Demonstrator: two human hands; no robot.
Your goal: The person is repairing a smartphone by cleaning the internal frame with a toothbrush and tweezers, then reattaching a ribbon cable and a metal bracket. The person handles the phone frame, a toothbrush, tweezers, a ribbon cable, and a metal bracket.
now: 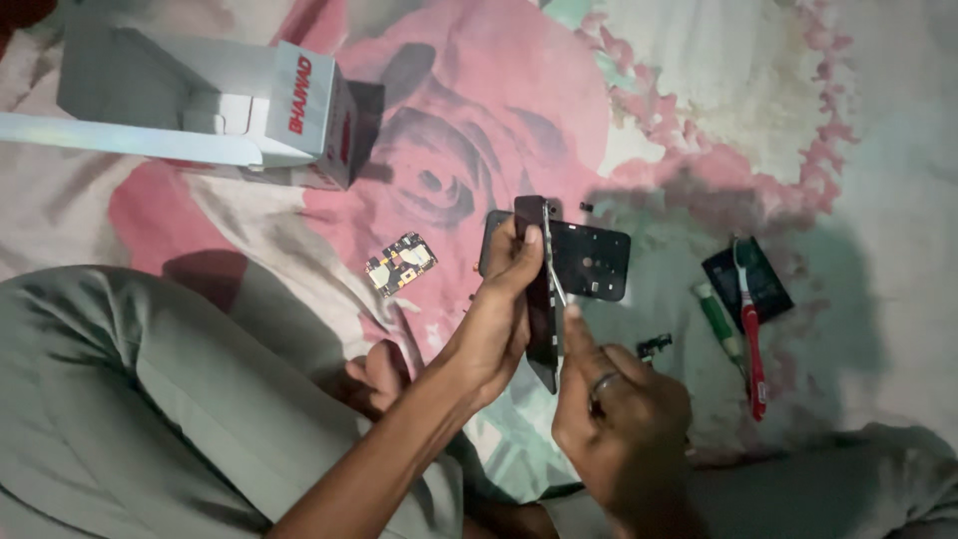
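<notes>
Left hand (499, 319) grips a dark phone body (540, 299), thumb and fingers wrapped round its upper half. Phone held on edge, near frame centre, above floral bedsheet (699, 120); long axis runs approx 12 to 6 o'clock, top end at 12. Right hand (614, 399), ring on one finger, pinches thin metal tweezers (553, 268), tip against phone's upper edge, pointing approx 11 o'clock. Black back cover (591, 262) lies at 3 o'clock, just beside. Circuit board (400, 264) at 9 o'clock, apart. Red toothbrush (750, 334) further out at 3 o'clock. White carton (200, 100) at 10 o'clock.
</notes>
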